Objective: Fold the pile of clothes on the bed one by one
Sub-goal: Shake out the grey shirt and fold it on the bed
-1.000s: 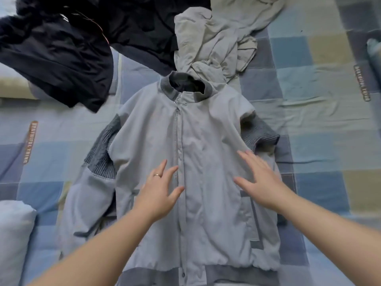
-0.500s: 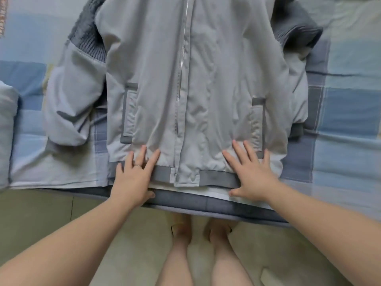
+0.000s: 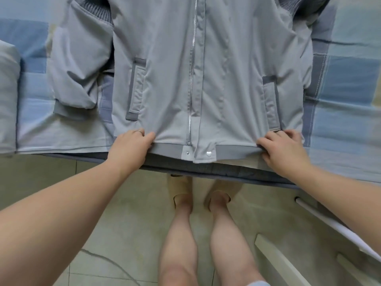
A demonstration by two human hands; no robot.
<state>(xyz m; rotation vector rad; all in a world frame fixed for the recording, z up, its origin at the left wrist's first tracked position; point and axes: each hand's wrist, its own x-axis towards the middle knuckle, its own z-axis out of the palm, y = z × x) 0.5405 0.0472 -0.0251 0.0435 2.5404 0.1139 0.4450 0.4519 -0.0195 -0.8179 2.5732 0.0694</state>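
Observation:
A light grey zip jacket [image 3: 206, 69] lies flat, front up, on the bed, its darker grey hem band at the bed's near edge. My left hand [image 3: 132, 147] grips the hem at the jacket's left corner, fingers curled over the fabric. At the right corner my right hand [image 3: 282, 149] grips the hem the same way. The jacket's left sleeve [image 3: 74, 67] lies folded beside the body; the right sleeve is mostly tucked behind the body. The collar and the pile of other clothes are out of view.
The bed carries a blue and grey checked sheet [image 3: 346, 83]. A pale pillow [image 3: 8, 96] sits at the left edge. Below the bed edge are a tiled floor [image 3: 115, 234], my legs and feet, and white bars [image 3: 321, 219] at the lower right.
My hands slid from the jacket's chest down to the hem, then went from lying flat to gripping the two hem corners. My view tilted down toward the bed edge and floor.

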